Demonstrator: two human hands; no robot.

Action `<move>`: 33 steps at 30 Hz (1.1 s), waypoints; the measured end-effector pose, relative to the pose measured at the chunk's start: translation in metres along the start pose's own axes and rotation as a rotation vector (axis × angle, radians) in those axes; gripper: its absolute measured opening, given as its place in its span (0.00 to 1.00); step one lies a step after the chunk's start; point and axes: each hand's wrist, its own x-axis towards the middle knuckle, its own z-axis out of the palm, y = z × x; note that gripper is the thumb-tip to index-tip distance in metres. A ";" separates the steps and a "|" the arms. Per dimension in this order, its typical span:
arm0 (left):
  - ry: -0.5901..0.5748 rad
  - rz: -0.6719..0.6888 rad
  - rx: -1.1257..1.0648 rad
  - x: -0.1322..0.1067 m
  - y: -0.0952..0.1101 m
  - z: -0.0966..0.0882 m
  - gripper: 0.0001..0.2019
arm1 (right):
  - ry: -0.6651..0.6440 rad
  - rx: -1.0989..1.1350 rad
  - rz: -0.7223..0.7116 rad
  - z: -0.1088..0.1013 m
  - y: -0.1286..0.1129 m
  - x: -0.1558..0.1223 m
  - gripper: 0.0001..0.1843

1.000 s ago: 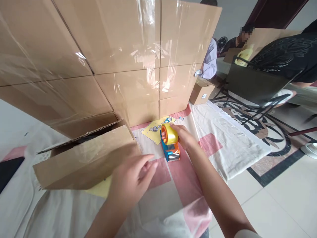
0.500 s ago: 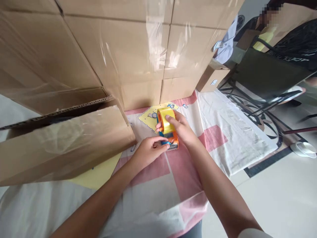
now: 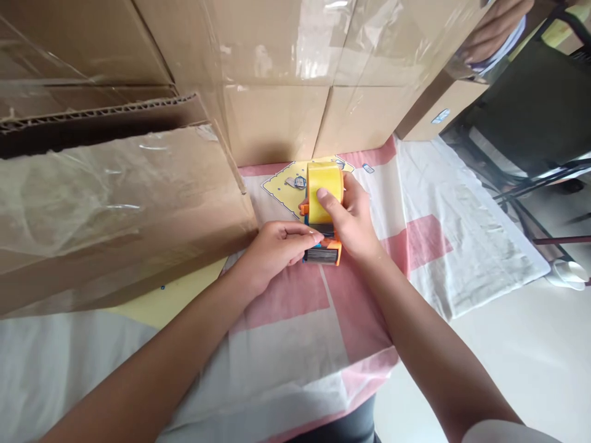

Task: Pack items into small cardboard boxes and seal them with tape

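Note:
A tape dispenser with an orange and blue frame carries a roll of yellowish packing tape. My right hand wraps round it from the right, the thumb lying on the roll. At the dispenser's near end, by the dark roller and blade, my left hand has thumb and forefinger pinched together. What the pinch holds is too small to make out; the tape's loose end cannot be seen clearly. Both hands are just above a pink, white and yellow cloth.
Stacked, taped cardboard boxes form a wall behind. At the left an open-topped cardboard box lies close to my left forearm. A smaller box stands at the back right under another person's hand. A dark chair is beyond the table.
My view has shifted closer and down. The left thumb and forefinger have come together at the dispenser's near end. The right hand keeps its hold, and another person's hand now shows over the small box.

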 end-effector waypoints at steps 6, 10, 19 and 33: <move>0.006 -0.008 -0.024 0.000 0.002 -0.001 0.11 | -0.034 -0.027 0.017 0.002 0.002 0.000 0.24; 0.026 0.034 -0.043 0.000 0.001 -0.001 0.12 | 0.004 -0.013 -0.008 0.001 0.006 0.000 0.21; 0.080 0.015 -0.049 0.001 0.001 0.000 0.10 | -0.043 -0.023 -0.100 -0.003 0.018 -0.001 0.19; 0.131 0.271 0.085 -0.009 0.007 0.003 0.11 | -0.034 -0.062 -0.143 -0.003 0.017 -0.003 0.22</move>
